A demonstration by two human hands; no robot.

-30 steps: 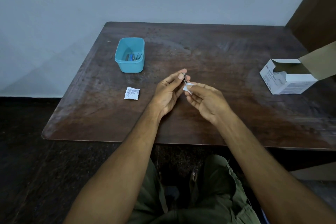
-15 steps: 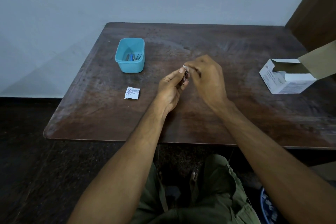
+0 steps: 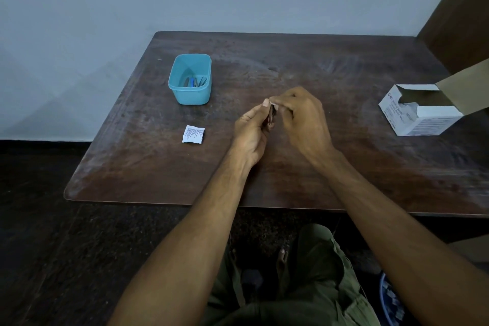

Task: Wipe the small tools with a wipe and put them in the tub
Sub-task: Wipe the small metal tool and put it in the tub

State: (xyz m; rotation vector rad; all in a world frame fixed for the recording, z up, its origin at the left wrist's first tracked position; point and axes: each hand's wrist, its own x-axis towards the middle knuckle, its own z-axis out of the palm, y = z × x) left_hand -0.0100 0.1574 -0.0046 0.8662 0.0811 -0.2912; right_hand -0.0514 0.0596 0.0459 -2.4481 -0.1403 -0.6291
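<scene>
Head view: at the centre of the frame the left hand [image 3: 251, 132] holds a small metal tool [image 3: 271, 117] upright between thumb and curled fingers, its long axis running nearly up and down the frame. The right hand [image 3: 301, 116] meets it from the right, its fingers [image 3: 276, 100] pinching a scrap of white wipe [image 3: 272, 101] at the tool's upper end. Both hands are closed on what they hold, touching each other above the bench [image 3: 344, 172]. The blue tub [image 3: 191, 79], with a few tools already lying in it, stands toward the upper left of the hands, so the left hand is nearer and looks best placed to carry the tool there. A wipe sachet [image 3: 193, 134] lies left of the hands, below the tub; an open box [image 3: 420, 111] sits at the right edge.
</scene>
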